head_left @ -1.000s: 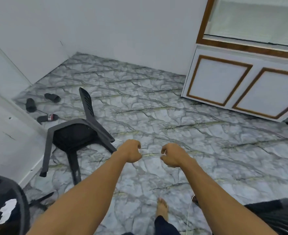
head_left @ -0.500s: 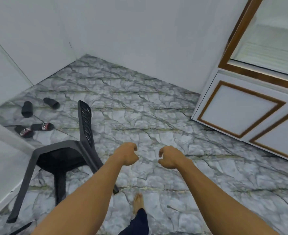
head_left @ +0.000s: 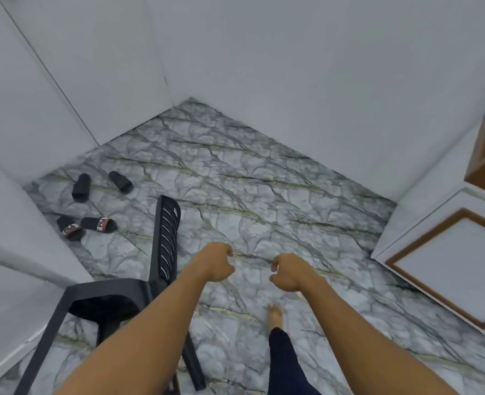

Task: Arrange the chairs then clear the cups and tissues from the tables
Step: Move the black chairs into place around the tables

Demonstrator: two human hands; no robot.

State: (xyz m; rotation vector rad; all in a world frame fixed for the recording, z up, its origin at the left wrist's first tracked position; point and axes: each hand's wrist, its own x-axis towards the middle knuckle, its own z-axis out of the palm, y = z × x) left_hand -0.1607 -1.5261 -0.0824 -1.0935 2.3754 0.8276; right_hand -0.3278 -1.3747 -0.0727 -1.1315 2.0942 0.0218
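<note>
A black plastic chair (head_left: 165, 238) lies tipped over on the marble floor at the lower left, its slatted back pointing away from me and its legs toward the bottom edge. My left hand (head_left: 215, 263) hovers just right of the chair's back, fingers loosely curled, holding nothing and touching nothing. My left forearm crosses in front of the seat's corner. My right hand (head_left: 288, 272) hangs further right over bare floor, also loosely curled and empty. No cups, tissues or tables are in view.
Several black slippers (head_left: 98, 223) lie near the left wall behind the chair. A white cabinet with brown trim (head_left: 446, 269) stands at the right. White walls meet in the far corner. My bare foot (head_left: 275, 313) steps on the floor between my arms.
The view has moved closer to the chair and turned left, sliding the cabinet toward the right edge. Both hands have loosened from tighter fists.
</note>
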